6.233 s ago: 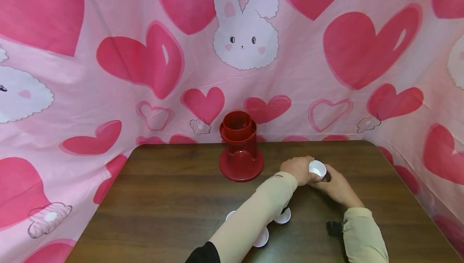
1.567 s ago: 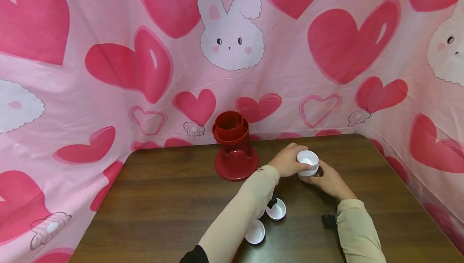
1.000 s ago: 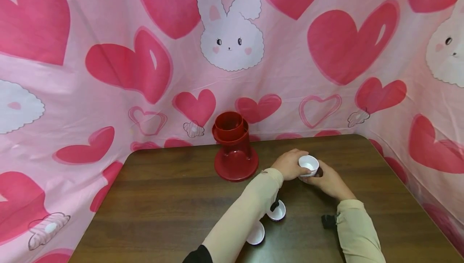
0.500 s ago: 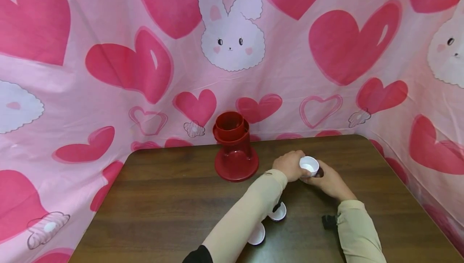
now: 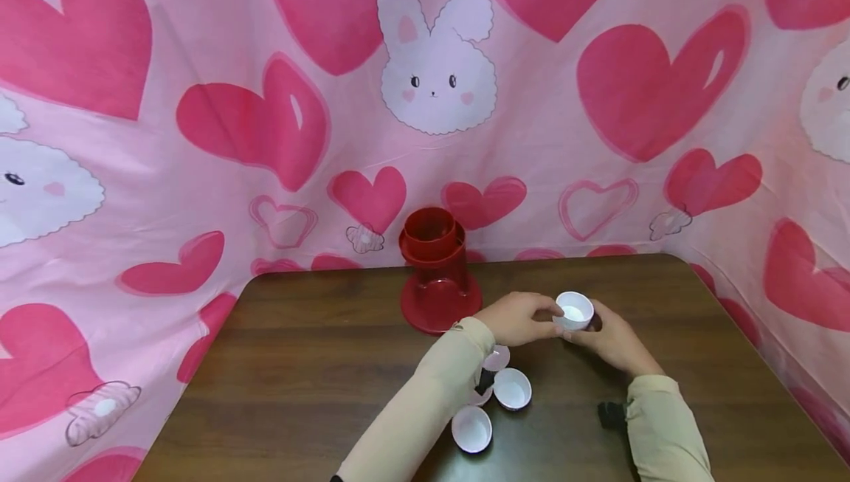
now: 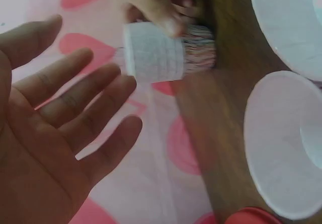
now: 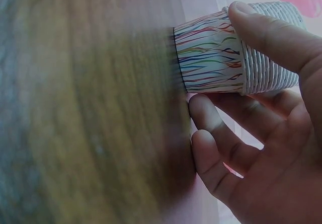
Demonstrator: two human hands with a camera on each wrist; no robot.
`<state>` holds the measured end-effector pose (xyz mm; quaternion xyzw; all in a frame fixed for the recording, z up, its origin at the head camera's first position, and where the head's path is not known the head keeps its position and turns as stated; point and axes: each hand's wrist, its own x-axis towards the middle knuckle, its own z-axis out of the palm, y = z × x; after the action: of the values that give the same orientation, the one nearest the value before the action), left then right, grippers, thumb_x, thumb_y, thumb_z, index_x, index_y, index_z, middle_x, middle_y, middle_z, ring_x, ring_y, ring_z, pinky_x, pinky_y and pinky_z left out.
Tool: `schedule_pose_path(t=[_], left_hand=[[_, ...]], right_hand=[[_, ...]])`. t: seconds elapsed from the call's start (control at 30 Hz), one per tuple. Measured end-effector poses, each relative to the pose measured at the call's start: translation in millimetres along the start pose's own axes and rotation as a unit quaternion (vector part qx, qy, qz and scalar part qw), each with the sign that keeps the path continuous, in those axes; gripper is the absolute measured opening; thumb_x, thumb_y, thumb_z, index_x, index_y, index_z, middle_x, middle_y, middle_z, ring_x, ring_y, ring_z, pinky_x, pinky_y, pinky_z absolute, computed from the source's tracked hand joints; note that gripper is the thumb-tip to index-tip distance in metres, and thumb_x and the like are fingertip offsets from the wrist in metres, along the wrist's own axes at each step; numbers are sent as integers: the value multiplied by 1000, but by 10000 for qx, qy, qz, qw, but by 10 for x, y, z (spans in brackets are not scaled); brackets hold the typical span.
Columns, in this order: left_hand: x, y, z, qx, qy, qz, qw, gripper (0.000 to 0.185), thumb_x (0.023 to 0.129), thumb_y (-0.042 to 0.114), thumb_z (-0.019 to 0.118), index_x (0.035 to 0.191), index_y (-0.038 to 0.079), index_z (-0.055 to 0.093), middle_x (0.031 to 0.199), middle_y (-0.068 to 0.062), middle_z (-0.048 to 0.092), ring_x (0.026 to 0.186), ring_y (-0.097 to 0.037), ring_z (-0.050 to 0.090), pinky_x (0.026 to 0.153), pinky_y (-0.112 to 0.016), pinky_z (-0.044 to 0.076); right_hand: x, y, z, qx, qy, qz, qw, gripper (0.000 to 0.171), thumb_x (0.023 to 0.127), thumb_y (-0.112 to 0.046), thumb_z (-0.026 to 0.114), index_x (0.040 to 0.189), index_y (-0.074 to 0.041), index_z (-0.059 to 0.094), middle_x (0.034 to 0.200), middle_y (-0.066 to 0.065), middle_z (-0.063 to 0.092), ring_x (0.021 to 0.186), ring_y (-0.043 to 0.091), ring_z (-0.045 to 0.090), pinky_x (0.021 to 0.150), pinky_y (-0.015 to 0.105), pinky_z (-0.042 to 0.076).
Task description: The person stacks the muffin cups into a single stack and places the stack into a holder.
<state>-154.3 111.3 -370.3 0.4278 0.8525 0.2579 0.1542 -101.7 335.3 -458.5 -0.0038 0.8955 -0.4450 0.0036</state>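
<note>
A stack of nested paper cups [image 5: 574, 311] stands on the right of the table, white inside, with coloured streaks showing on the lowest cup in the right wrist view. My right hand [image 5: 620, 342] grips it, thumb and fingers curled round its sides. The rims of several nested cups [image 7: 271, 48] form ridges above the streaked part. To the left of the stack is my left hand [image 5: 521, 317], fingertips beside the top cup in the head view. Its fingers [image 6: 75, 100] are spread with nothing in them in the left wrist view.
Several more white cups [image 5: 513, 390] stand upright under and beside my left forearm, partly hidden by it. At the table's back edge is a red holder with a round base [image 5: 440, 306] and a red cup-shaped top [image 5: 432, 235]. A pink heart-patterned cloth [image 5: 432, 157] hangs behind.
My left hand has lowered a cup into the stack, let go of it and drawn back left. My right hand still grips the stack. More cups show beside the left forearm.
</note>
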Motion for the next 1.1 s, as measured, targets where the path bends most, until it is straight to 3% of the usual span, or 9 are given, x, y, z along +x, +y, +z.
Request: schedule_pose_path(t=[0.07,0.17,0.33,0.53,0.67,0.83,1.1], left_hand=[[-127,-4,-65,-331,-41,239,9992,36,100,30,65,131,13,67,123,6,68,111,-3,59,93,-15,44],[-334,-2,-148,-463,-42,335,9984,37,100,31,64,133,14,65,126,7,66,114,-1,57,96,-17,44],[-700,-20,-205,17,-75,269,9996,38,100,34,64,134,17,65,130,7,64,121,-5,56,101,-21,42],[-1193,-135,-46,985,199,61,9949,49,92,38,74,134,16,63,128,4,63,117,-9,59,99,-29,46],[-1460,-243,103,1189,408,-156,9919,71,84,45,81,142,16,53,133,-1,57,118,-15,59,97,-37,49],[-1672,-318,253,1002,514,-390,9929,87,74,47,89,144,17,48,127,0,56,108,-15,61,88,-33,52],[-1774,-320,441,1152,737,-209,9904,90,68,44,93,140,13,48,120,0,56,102,-10,62,81,-23,51]], right_hand=[[-2,1,1,5,18,-27,10000,70,86,-31,82,134,7,50,124,27,60,110,41,58,94,64,45],[-5,4,11,-29,36,-39,10000,72,85,-30,84,135,8,49,126,28,59,113,43,57,95,66,44],[1,7,32,-105,54,21,9999,74,84,-31,84,136,8,49,126,28,60,114,44,57,94,65,43],[11,0,33,-148,104,3,9998,73,83,-31,84,134,8,50,124,28,61,113,45,56,95,65,43],[5,0,9,-189,118,-38,9997,74,83,-31,84,135,9,49,124,30,60,114,46,56,95,66,42],[-11,-8,-7,-267,86,23,9996,75,84,-33,83,135,9,48,124,30,59,113,47,56,95,67,42],[5,-13,7,-246,15,46,9997,77,84,-33,83,137,10,46,126,31,58,115,48,55,95,68,41]])
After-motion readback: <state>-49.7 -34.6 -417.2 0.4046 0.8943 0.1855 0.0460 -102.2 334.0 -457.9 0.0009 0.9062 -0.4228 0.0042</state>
